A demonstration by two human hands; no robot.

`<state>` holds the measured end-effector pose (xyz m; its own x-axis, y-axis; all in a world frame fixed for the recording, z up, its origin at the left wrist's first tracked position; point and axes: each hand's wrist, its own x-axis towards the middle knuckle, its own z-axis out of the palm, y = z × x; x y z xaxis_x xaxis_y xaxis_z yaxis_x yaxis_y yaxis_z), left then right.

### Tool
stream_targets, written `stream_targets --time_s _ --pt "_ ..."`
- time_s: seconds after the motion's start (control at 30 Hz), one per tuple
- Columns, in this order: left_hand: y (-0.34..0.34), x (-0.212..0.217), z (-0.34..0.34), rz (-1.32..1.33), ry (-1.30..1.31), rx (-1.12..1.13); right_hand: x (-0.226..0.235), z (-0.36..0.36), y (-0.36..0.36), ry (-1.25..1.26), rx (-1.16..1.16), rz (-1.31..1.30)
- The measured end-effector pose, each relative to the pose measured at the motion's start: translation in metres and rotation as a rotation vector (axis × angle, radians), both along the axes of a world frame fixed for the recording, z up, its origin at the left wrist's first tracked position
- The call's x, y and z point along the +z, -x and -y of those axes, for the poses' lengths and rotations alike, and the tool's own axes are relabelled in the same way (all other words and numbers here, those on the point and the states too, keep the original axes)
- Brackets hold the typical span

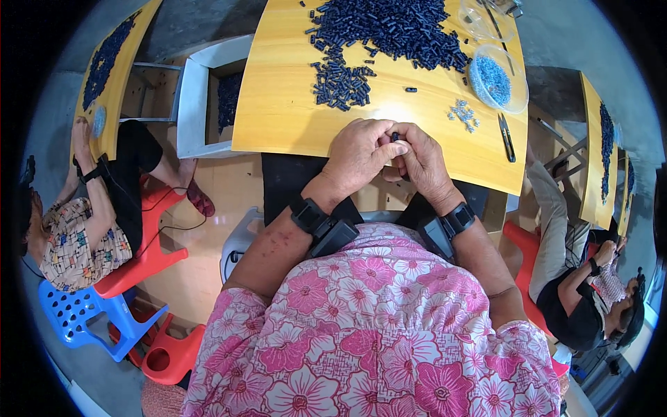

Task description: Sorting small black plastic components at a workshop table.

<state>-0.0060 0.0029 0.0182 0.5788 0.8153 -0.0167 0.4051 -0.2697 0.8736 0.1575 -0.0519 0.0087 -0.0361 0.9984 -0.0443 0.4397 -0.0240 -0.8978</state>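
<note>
Above the table's near edge, my left hand (356, 156) and my right hand (422, 161) meet with fingers closed. A small black cylindrical piece (395, 137) shows between their fingertips, gripped by both; most of it is hidden. Beyond my hands, a large heap of similar black pieces (389, 31) covers the far part of the yellow table (278, 104), with a smaller pile (340, 85) in front of it. One black piece (411, 90) lies apart. Right of my hands is a scatter of small clear bits (463, 115).
A clear bowl (517, 97) of small bluish bits stands at the table's right edge, another clear container (479, 24) behind it. Black-handled snips or tweezers (506, 137) lie nearby. Left of the table stands a white box (198, 104) holding black pieces. People sit at tables on both sides.
</note>
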Motion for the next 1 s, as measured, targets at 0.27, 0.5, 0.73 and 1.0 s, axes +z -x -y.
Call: stream_targets --time_s 0.27,0.5,0.73,1.0 --pt "-0.002 0.0 0.0 -0.025 -0.027 0.026 -0.008 -0.001 -0.002 -0.085 -0.006 0.091" --pt "0.001 -0.014 0.005 0.296 0.169 0.04 -0.001 0.013 -0.013 0.073 -0.122 -0.283" --pt "0.008 -0.014 0.003 0.122 -0.009 -0.008 0.023 0.09 -0.064 -0.363 -0.423 0.078" --pt "0.005 -0.017 0.003 0.096 -0.037 0.031 -0.016 0.179 -0.134 -0.335 -0.974 -0.111"
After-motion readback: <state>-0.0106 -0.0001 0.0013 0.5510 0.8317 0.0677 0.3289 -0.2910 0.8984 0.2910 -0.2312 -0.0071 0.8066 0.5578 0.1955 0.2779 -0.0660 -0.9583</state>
